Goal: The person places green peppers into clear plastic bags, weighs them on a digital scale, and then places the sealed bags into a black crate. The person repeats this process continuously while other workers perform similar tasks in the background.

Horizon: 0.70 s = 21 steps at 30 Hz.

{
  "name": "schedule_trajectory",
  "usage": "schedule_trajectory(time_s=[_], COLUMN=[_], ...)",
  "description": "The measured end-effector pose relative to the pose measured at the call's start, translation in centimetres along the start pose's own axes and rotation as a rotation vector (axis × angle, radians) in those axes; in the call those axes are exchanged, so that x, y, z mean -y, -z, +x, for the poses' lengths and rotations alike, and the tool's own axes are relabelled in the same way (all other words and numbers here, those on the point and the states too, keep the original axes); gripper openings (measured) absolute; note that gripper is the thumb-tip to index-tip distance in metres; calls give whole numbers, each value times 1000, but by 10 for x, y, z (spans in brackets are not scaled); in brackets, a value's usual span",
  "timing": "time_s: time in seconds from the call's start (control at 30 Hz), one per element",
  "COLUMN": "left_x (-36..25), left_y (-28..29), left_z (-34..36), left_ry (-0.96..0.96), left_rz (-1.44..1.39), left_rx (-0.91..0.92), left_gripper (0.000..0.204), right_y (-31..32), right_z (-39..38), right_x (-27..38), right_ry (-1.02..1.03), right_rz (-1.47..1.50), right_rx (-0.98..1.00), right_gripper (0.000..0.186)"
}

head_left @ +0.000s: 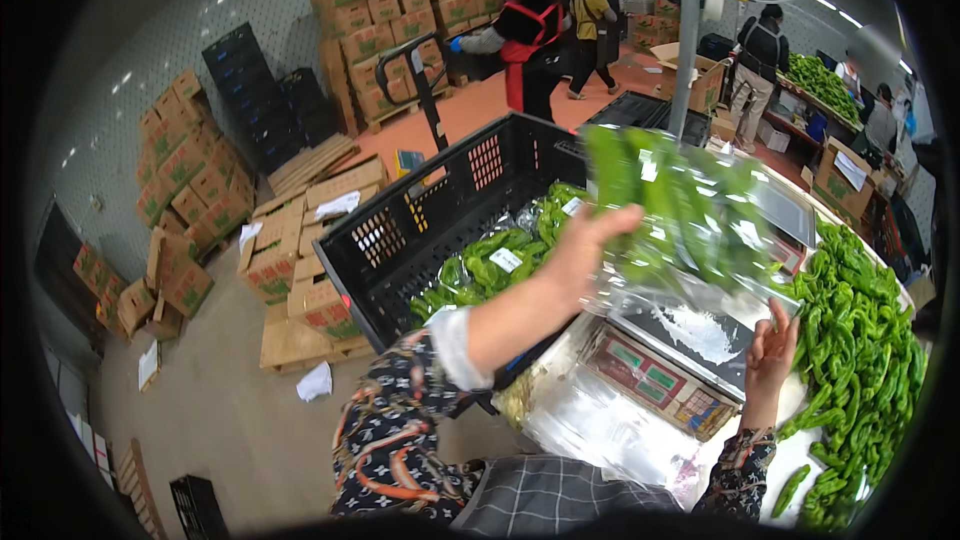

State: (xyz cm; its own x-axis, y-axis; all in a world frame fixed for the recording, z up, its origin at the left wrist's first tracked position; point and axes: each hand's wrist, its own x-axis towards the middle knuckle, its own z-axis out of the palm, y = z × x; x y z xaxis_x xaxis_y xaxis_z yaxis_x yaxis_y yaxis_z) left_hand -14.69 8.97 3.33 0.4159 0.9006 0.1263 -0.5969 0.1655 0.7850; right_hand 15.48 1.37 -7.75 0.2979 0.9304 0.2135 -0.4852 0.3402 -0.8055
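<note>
My left hand [592, 248] grips a clear plastic bag of long green peppers [690, 210] by its left side, its thumb on the film. The bag is raised over a digital scale [650, 380] and partly hides its plate. By the bag's lower right corner is my right hand [770, 348], fingers apart and loosely bent; whether a fingertip touches the film I cannot tell. Left of the bag stands a black plastic crate [385, 200] with several bagged peppers [505, 258] inside. A heap of loose green peppers [855, 340] covers the table's right side.
Flat clear bags [600, 425] lie before the scale. A second scale [785, 205] stands behind the raised bag, near a metal post [687, 50]. Cartons on pallets [290, 250] stand left of the crate. A person [525, 40] is by a pallet jack [425, 90]; others work farther back.
</note>
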Motion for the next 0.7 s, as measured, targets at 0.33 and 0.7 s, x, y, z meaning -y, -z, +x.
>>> schedule_trajectory(time_s=[0.33,0.7], left_x=[-106,-61], left_y=[159,290], left_z=[46,110], left_ry=[-401,-638], left_rz=[1062,2288], left_rx=[-526,68], left_gripper=[58,44], right_y=[43,62], right_z=[-48,-104], right_x=[-33,-34], right_ry=[-133,-253], right_rz=[-362,-468], right_rx=[-262,-600], right_gripper=[27,14])
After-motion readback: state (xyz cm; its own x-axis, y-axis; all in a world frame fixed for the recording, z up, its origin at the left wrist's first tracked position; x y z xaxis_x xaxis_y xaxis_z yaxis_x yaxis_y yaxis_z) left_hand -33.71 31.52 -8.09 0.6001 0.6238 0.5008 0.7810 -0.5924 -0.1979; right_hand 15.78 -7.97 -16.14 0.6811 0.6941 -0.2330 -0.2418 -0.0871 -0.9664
